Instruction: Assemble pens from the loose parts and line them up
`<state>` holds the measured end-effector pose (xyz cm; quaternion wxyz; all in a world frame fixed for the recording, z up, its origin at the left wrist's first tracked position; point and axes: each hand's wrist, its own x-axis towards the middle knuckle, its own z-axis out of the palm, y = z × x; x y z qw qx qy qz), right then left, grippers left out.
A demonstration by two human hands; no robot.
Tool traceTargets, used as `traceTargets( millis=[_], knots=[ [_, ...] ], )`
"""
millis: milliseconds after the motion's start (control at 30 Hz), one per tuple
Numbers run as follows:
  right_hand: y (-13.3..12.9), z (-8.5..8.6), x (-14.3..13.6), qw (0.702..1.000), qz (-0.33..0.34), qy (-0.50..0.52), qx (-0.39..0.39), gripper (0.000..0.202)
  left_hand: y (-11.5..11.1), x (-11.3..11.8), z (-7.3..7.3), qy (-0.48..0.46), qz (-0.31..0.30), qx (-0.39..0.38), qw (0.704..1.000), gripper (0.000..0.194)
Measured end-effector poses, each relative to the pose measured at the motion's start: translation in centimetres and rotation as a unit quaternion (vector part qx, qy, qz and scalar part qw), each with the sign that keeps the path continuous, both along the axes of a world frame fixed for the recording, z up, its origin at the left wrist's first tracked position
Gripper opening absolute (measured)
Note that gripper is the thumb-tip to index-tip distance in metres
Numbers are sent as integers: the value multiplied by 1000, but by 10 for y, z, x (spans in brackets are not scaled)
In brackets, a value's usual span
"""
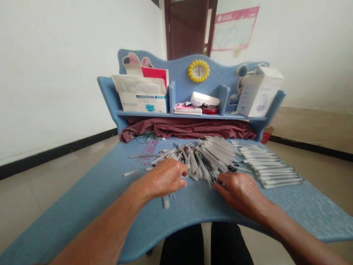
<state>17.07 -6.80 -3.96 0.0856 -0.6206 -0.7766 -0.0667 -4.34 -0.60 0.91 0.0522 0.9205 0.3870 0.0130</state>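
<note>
A loose pile of pen parts [213, 152], with pale translucent barrels and thin dark pieces, lies on the blue desk [110, 206]. My left hand [168, 176] hovers at the pile's near left edge, its fingers curled and a gap showing between thumb and forefinger. At the near right edge, my right hand [239, 189] is closed, its fingertips down against the ends of the pen parts. What it pinches is hidden. To the right, pens [270, 165] lie side by side in a neat row. A short clear piece [166, 202] rests below my left hand.
Behind the pile, a red checked cloth [193, 128] is bunched under the desk's shelf [160, 115]. The shelf holds a mask box [145, 103], a white box [257, 94] and small items. A yellow flower-shaped clock [199, 71] is on the backboard. Another small clear piece [130, 172] lies left.
</note>
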Motion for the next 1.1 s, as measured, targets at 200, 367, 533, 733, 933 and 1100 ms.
traceTargets(
  millis=[200,367,533,733,933,1100],
  knots=[
    [9,7,-11,999,-45,2,10,30,1,3,-9,-40,7,13,999,12],
    [17,11,-22,998,-57,-16,-9,32,4,4,-17,-62,-2,38,997,14],
    [21,8,-25,998,-61,-16,-14,33,4,4,-23,-64,-13,49,997,14],
    [24,1,-25,998,-55,-5,11,31,2,5,-22,-62,-9,55,996,15],
    [16,1,-17,992,-95,80,36,28,4,7,-25,-100,-14,80,992,15],
    [5,0,-12,980,-42,195,12,29,2,10,-25,-220,-31,152,963,8]
  ],
)
